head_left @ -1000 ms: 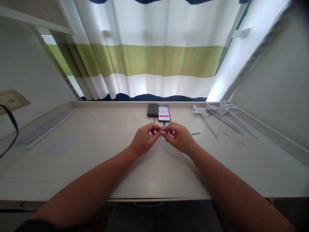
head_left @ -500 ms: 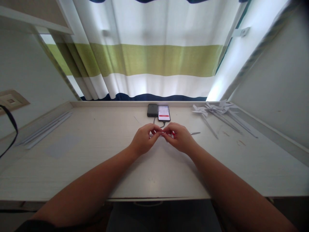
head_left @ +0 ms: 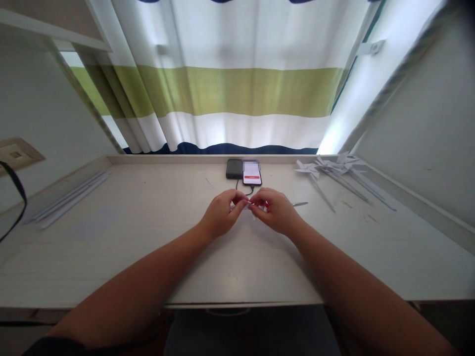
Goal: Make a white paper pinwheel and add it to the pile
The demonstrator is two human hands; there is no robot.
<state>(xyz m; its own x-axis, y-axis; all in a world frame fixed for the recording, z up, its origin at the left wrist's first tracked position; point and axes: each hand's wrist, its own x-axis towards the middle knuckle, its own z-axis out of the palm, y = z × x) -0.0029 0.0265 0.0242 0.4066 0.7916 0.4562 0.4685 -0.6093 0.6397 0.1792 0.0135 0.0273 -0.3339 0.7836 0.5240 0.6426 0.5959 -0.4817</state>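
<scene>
Above the middle of the desk, my left hand (head_left: 221,213) and my right hand (head_left: 274,212) meet, fingertips nearly touching. Both pinch a small piece of white paper (head_left: 248,204), mostly covered by my fingers. Something red (head_left: 266,204) shows between the fingers of my right hand, and a grey pointed metal blade (head_left: 300,203) sticks out beyond that hand; I cannot tell whether they belong together. Just past my fingertips lies a lit phone (head_left: 252,174) with a cable, beside a black box-shaped device (head_left: 234,169).
Several white paper pinwheels (head_left: 308,169) on sticks lie at the back right, near small thin scraps (head_left: 370,218). At the left are long rolled white paper sticks (head_left: 74,199) and a pale flat sheet (head_left: 94,222). A curtain (head_left: 230,89) hangs behind the desk.
My fingertips have shifted slightly at the white paper, and a little more of it shows between them. Everything else on the desk stays put.
</scene>
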